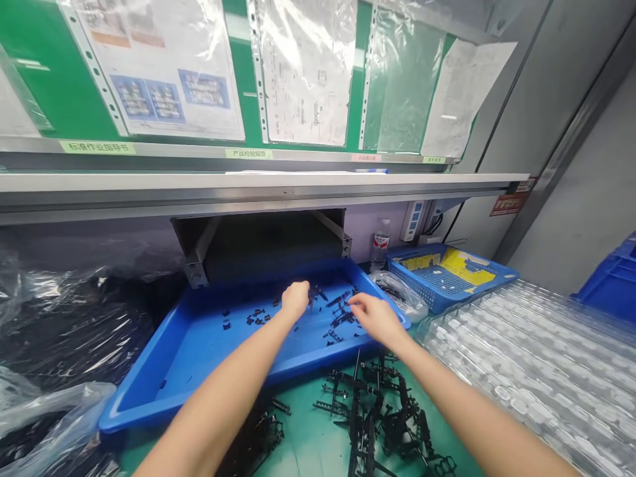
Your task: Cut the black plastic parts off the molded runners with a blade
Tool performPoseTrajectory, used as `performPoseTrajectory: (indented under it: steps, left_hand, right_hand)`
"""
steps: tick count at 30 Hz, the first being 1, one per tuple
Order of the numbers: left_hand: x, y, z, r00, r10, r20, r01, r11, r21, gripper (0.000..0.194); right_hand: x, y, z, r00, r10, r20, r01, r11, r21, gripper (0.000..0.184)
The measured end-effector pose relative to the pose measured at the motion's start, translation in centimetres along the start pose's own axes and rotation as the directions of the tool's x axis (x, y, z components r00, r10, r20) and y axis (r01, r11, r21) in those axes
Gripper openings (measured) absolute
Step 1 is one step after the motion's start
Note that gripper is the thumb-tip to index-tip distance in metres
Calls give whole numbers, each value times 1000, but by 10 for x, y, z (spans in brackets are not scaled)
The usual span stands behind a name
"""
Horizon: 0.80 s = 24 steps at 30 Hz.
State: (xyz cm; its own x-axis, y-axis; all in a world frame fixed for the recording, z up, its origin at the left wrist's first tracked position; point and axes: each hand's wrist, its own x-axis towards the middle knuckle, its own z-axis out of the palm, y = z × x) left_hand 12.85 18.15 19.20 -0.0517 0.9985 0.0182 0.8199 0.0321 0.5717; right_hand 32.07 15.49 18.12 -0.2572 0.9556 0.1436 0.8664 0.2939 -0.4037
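Note:
Both hands are over a large blue tray with small black plastic parts scattered in it. My left hand is closed above the tray's middle; its fingertips are hidden behind the hand, and black parts show just to its right. My right hand reaches over the tray's right side with fingers curled together at a cluster of black plastic parts. Whatever its fingertips hold is too small to make out. Left of my left hand lies a group of small black pieces on the tray floor.
Black plastic sprue-like frames lie on the green mat before the tray. Right are a bag of black parts, a blue basket, a water bottle and stacked clear trays. Black plastic bags stand left. A shelf crosses above.

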Motion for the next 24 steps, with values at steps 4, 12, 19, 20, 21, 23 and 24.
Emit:
performPoseTrajectory:
  steps: [4, 12, 19, 20, 21, 23, 24]
  left_hand:
    - [-40, -5, -25, 997, 67, 26, -64, 990, -123, 19]
    - [-149, -29, 13, 961, 249, 122, -205, 934, -293, 37]
    - [-172, -48, 26, 853, 326, 406, -253, 941, -224, 68]
    - [-173, -49, 24, 850, 327, 414, -261, 942, -209, 65]
    - [-174, -50, 22, 853, 333, 403, -275, 941, -196, 61]
    - [-173, -54, 21, 866, 362, 345, -324, 932, -165, 53]
    - [-173, -57, 21, 867, 385, 315, -354, 923, -152, 51]
  right_hand:
    - [-31, 6, -41, 992, 15, -122, -16, 1000, -4, 24]
    - [-106, -2, -55, 992, -6, 128, 19, 995, -100, 18]
    - [-70, -17, -68, 973, -9, 231, 52, 983, -179, 17]
    - [-56, -19, -68, 972, 3, 233, 44, 980, -195, 17]
    - [-40, -20, -66, 971, 17, 240, 35, 977, -212, 16]
    - [-6, -18, -56, 962, 53, 269, 13, 972, -237, 18]
    - [11, -16, -48, 955, 76, 288, -3, 969, -246, 19]
